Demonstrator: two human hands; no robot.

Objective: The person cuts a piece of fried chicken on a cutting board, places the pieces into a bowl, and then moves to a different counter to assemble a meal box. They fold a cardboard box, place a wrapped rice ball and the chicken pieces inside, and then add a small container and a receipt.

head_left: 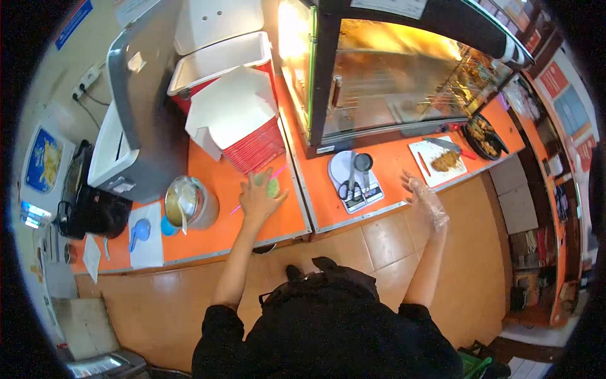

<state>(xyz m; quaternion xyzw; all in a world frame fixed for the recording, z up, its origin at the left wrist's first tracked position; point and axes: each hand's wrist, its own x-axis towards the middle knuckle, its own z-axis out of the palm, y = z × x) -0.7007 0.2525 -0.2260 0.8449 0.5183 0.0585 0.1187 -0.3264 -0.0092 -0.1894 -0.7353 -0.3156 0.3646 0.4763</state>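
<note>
In the head view, the bare left hand (255, 199) reaches over a small green item (273, 188) on the orange worktop (221, 235), in front of an open white carton (235, 110) holding red packets (255, 148). Its thumb and fingers stand apart, arched as if to go around the item rather than press it flat; whether they touch it, I cannot tell. A thin pink stick (236, 209) shows beside that hand.

The right hand (424, 196) wears a clear glove, likely to keep food clean. Its fingers are loosely extended, with nothing visible in the grip. It is nearest the white board (462, 169), where browned food (446, 162) lies by a knife (440, 143), probably set near the worktop's edge for easy reach. Scissors (349, 191) rest on the scale (372, 194), apart from the food
</note>
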